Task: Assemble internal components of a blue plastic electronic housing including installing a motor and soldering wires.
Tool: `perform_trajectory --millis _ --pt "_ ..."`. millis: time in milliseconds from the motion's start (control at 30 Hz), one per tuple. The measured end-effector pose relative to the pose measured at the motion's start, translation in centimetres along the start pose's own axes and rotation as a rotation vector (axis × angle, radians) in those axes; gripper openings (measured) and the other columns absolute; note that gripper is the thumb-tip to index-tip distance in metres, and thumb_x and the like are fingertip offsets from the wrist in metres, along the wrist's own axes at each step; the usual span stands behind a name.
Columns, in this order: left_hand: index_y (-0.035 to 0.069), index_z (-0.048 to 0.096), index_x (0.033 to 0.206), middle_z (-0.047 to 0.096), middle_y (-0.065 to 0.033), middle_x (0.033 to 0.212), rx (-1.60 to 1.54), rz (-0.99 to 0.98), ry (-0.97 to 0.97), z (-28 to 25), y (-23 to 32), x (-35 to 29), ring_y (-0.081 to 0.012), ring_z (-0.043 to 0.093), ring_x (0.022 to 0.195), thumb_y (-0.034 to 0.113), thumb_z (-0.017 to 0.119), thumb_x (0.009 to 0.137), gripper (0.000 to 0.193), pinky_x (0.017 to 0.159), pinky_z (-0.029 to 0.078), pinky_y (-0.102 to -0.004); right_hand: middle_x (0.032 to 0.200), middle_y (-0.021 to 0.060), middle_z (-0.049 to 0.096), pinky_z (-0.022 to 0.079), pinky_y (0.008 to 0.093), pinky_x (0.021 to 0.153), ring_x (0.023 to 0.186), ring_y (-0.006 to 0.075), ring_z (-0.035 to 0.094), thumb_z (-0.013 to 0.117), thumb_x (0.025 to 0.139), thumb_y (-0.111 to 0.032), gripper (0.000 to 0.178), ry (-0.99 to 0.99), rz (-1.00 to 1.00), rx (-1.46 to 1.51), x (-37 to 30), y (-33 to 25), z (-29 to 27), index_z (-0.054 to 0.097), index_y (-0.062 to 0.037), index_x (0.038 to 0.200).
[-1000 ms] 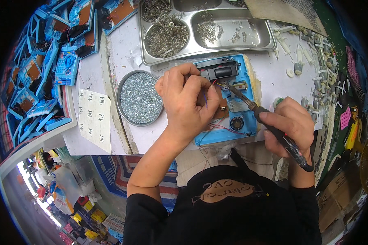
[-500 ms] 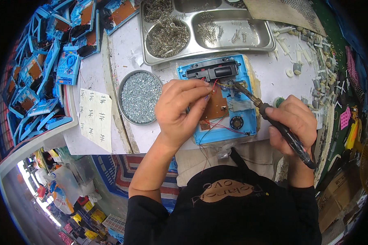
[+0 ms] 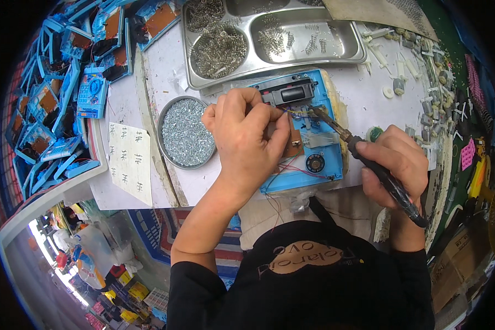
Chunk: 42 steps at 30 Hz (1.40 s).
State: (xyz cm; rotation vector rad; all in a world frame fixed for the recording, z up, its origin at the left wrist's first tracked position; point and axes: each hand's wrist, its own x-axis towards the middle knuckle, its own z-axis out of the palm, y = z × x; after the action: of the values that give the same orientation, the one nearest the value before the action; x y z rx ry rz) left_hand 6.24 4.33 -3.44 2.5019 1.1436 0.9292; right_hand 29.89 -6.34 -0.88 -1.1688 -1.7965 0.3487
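Head view; soldering iron (image 3: 388,181) over blue casing (image 3: 325,102);
right hand (image 3: 400,165) grips its handle; left hand (image 3: 243,137) curls near wires (image 3: 298,113), whether pinching one I cannot tell.

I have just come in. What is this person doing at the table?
A person is handling wiring in an open blue casing. The left hand appears to pinch thin wires beside a brown circuit board. The right hand holds a soldering iron, its tip close to those wires; whether they touch is unclear. Beyond the casing, a metal tray holds springs; more blue casings are piled on the left.
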Motion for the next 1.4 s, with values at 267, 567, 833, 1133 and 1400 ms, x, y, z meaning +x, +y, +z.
perform_trajectory --millis 267,567,833,1133,1400 --pt "0.01 0.064 0.074 0.052 -0.0048 0.093 0.028 -0.059 -0.058 0.0 0.1 0.4 -0.0252 0.05 0.092 0.013 0.078 0.069 0.014 0.083 0.029 -0.0415 0.066 0.0043 0.056 0.044 0.0312 0.052 0.056 0.0211 0.054 0.075 0.072 -0.002 0.034 -0.036 -0.022 -0.008 1.1 0.1 0.8 0.074 -0.0024 0.105" --pt "0.01 0.063 0.073 0.053 -0.0048 0.093 -0.013 -0.056 -0.049 0.2 -0.3 0.3 -0.0245 0.051 0.091 0.011 0.078 0.067 0.016 0.082 0.029 -0.041 0.066 0.0051 0.057 0.046 0.0325 0.053 0.057 0.0223 0.055 0.074 0.07 -0.001 0.033 -0.078 0.014 -0.05 1.8 0.3 1.5 0.074 -0.0024 0.103" --pt "0.009 0.063 0.074 0.053 -0.0045 0.094 -0.02 -0.06 -0.036 0.2 -0.5 0.1 -0.0245 0.051 0.091 0.013 0.078 0.067 0.017 0.084 0.03 -0.0417 0.066 0.0051 0.056 0.046 0.0328 0.053 0.056 0.0222 0.054 0.074 0.069 0.0 0.035 -0.109 -0.007 -0.047 2.5 0.2 1.4 0.075 -0.0025 0.104" --pt "0.01 0.063 0.075 0.054 -0.0046 0.094 -0.028 -0.062 -0.025 0.3 -0.6 0.0 -0.0247 0.052 0.092 0.013 0.077 0.068 0.016 0.084 0.03 -0.0419 0.067 0.0064 0.058 0.042 0.034 0.052 0.056 0.0228 0.053 0.071 0.073 -0.004 0.034 -0.095 -0.021 -0.047 2.2 0.4 1.7 0.072 -0.0021 0.106" --pt "0.009 0.061 0.074 0.054 -0.005 0.094 -0.032 -0.061 -0.016 0.5 -0.6 0.1 -0.025 0.051 0.091 0.012 0.076 0.068 0.016 0.083 0.03 -0.0424 0.066 0.0053 0.056 0.044 0.0324 0.052 0.056 0.0222 0.054 0.074 0.071 -0.001 0.035 -0.089 -0.02 -0.042 2.4 0.2 1.6 0.074 -0.0018 0.106"
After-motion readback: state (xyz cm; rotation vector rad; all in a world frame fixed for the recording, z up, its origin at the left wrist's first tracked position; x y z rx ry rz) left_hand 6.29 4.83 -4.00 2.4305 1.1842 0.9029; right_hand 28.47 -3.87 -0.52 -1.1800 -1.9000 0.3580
